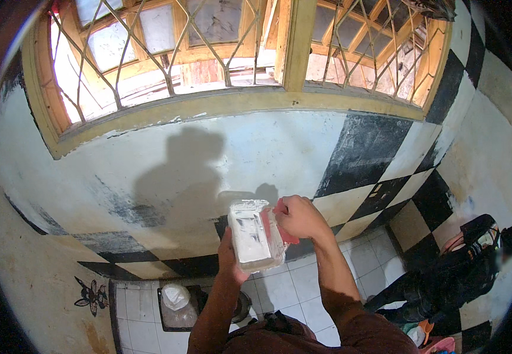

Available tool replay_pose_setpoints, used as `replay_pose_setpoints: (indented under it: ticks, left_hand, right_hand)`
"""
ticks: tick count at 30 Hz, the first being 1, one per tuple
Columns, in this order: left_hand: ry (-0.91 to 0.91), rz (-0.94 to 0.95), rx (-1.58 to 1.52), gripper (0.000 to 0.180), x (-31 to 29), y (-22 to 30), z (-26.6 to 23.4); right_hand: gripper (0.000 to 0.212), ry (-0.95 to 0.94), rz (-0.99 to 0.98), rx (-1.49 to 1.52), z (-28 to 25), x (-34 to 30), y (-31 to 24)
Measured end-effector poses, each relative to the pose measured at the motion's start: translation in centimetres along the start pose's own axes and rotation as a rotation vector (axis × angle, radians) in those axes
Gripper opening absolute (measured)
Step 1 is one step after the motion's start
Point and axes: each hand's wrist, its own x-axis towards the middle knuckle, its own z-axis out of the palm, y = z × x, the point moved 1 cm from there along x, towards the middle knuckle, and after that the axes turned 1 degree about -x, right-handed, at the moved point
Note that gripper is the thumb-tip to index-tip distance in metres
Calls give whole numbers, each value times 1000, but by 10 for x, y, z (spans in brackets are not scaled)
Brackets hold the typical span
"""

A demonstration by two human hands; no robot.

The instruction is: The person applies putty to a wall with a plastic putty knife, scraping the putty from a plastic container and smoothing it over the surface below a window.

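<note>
My left hand (230,256) grips a clear plastic tub (275,257) from its left side and underneath, holding it up before the wall. Thick white putty (250,239) fills much of the tub and coats its rim. My right hand (301,217) is closed around a red scraper (288,236) at the tub's right edge. Part of the scraper reaches inside the tub, and my fingers hide some of it. Behind both hands stands the wall (256,153), coated white in its middle, with dark smudges showing through at the left.
A yellow-framed window (294,53) with a metal grille runs above. Black and cream checks (362,153) cover the wall at right. On the tiled floor (303,283), a white bag (175,296) sits on a dark-edged tray (179,321). A person in dark clothes (445,289) is at the right.
</note>
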Motion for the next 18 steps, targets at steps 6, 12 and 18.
replay_pose_setpoints:
  ticks: [6,12,18]
  left_hand:
    - [-12,34,-20,50,6,-2,-5]
    - [19,85,-28,49,6,3,0]
    - [23,14,-83,49,16,-5,-25]
  right_hand:
    - [21,42,-39,195,14,11,-2]
    - [21,63,22,104,-4,12,-4]
    - [19,22,-43,176,21,15,-4]
